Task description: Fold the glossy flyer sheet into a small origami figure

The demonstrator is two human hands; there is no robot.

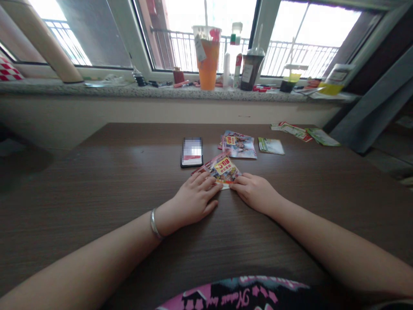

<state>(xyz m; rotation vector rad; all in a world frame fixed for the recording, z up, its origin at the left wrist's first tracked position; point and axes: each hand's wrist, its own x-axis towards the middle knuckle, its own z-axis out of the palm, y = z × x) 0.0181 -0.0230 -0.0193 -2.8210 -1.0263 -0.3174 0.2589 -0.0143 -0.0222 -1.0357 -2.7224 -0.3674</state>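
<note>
A colourful printed flyer point(223, 167) with a yellow "68" price patch lies at an angle on the brown table. My left hand point(195, 196), a silver bangle at its wrist, rests with flat, slightly spread fingers on the flyer's lower left part. At the flyer's lower right corner, my right hand point(254, 191) has its fingers drawn together on the edge. Just beyond the flyer is a small pile of similar flyers point(241, 146), touching or nearly touching it. A phone point(192, 153) with a blurred screen lies to the left of that pile.
Right of the pile lies a green and white leaflet point(271, 146), with more leaflets point(322, 137) near the table's far right corner. On the windowsill stand a tall orange drink cup point(208, 64), a dark drink cup point(251, 69) and a cardboard tube point(48, 43). A grey curtain point(371, 107) hangs right.
</note>
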